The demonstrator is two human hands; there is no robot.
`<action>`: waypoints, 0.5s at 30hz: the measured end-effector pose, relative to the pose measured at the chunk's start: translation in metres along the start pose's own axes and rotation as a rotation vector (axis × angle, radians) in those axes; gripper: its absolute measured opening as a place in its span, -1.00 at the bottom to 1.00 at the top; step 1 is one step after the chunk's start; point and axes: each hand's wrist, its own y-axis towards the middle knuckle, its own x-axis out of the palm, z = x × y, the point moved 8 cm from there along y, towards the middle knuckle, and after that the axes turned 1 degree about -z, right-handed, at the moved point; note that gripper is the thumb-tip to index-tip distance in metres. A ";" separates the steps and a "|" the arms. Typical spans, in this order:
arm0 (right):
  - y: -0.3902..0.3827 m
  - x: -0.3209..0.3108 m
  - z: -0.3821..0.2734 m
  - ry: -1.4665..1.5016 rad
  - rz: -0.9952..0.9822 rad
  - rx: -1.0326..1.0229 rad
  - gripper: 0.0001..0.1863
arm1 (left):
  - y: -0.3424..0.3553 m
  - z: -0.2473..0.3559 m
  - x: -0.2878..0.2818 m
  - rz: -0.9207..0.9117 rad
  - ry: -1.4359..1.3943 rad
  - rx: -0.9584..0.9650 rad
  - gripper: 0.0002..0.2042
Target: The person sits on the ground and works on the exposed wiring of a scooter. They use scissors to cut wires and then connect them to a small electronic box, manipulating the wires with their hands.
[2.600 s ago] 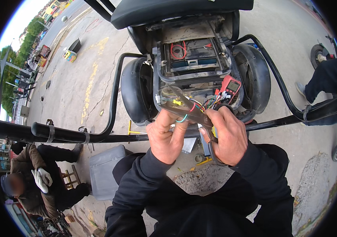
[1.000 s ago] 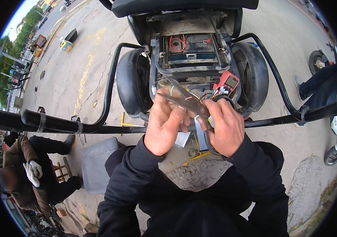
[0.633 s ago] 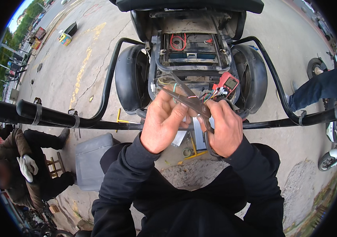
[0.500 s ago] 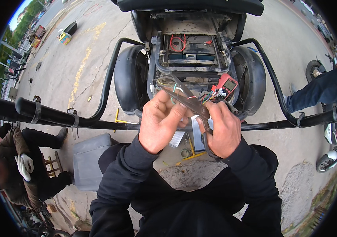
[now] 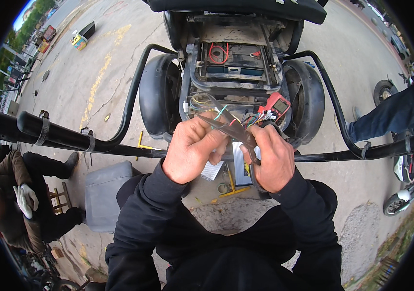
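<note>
My right hand grips a pair of dark metal scissors, their blades apart and pointing up and left. My left hand is closed in a pinch beside the blades, on a thin wire whose teal part shows between them. Whether the blades touch the wire I cannot tell. Just beyond my right hand lies a bundle of coloured wires with connectors. A red multimeter rests behind it on the rear of a three-wheeled vehicle.
A black tubular bar runs around the vehicle and across in front of me. Finned silver boxes, a tape roll and a yellow stand lie below. At left are a grey case and a seated person; another person's leg shows at right.
The scissors and both hands have shifted slightly in the picture, along with the whole view. The teal wire, looped before, now appears as a short, straighter piece between the blades.
</note>
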 end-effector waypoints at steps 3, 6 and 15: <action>-0.001 -0.003 -0.003 0.032 -0.039 0.036 -0.59 | 0.000 -0.004 0.001 -0.028 -0.132 -0.039 -0.81; -0.001 0.000 -0.008 0.241 -0.056 0.090 -0.60 | 0.001 -0.007 0.000 -0.016 -0.183 -0.069 -0.82; -0.027 0.027 0.005 0.800 -0.319 0.495 -0.68 | 0.008 -0.011 0.007 0.031 -0.134 -0.065 -0.80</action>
